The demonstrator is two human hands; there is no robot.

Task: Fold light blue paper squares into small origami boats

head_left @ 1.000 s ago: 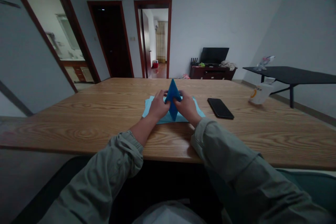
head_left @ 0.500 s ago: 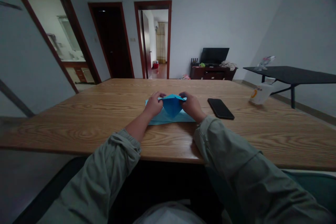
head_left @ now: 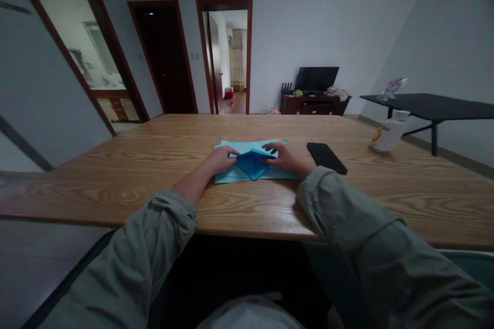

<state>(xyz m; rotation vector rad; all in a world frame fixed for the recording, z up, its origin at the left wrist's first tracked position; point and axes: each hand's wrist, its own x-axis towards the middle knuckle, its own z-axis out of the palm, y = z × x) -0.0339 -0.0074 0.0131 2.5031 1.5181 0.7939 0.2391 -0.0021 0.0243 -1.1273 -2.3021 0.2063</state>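
Because it is only thin paper, the folded blue origami piece (head_left: 251,163) should weigh next to nothing and give under light pressure, keeping a crease well but crumpling if squeezed hard. It lies flat with its point toward the person, on top of a pale blue paper sheet (head_left: 227,177) on the wooden desk (head_left: 116,190). The left hand (head_left: 219,160) sits at the piece's left corner, its fingers (head_left: 232,152) stretched toward the fold. The right hand (head_left: 284,158) comes in from the other side, its fingers (head_left: 268,153) laid across the upper edge. Neither hand is clenched, though I cannot tell whether either one is actually pinching the paper. (Paper on paper may well slide, so a flat fingertip pressing down would likely steady it.) Its outer corners look like the best places to take hold. A black smartphone (head_left: 326,158) lies just right of the sheet, and a white plastic bottle (head_left: 389,134) sits farther right.
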